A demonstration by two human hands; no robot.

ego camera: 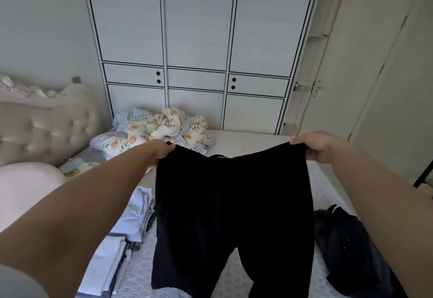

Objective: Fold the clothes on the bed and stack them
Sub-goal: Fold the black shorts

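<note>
The black trousers are soft, matt cloth. The bed cover is pale textured fabric. The headboard is tufted, slightly glossy upholstery. The wardrobe panels look smooth and matt, faintly grained. The crumpled quilt is printed cloth.

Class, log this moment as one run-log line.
left hand: grips waistband | right hand: grips waistband | black fabric trousers: held up, unfolded

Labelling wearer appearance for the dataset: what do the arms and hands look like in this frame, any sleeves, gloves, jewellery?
Both forearms are bare up to the frame edges. The left hand and right hand wear no gloves, and no rings, watch or bracelet show. A bit of grey fabric, possibly a short sleeve, shows at the lower left corner. No markings are visible.
</note>
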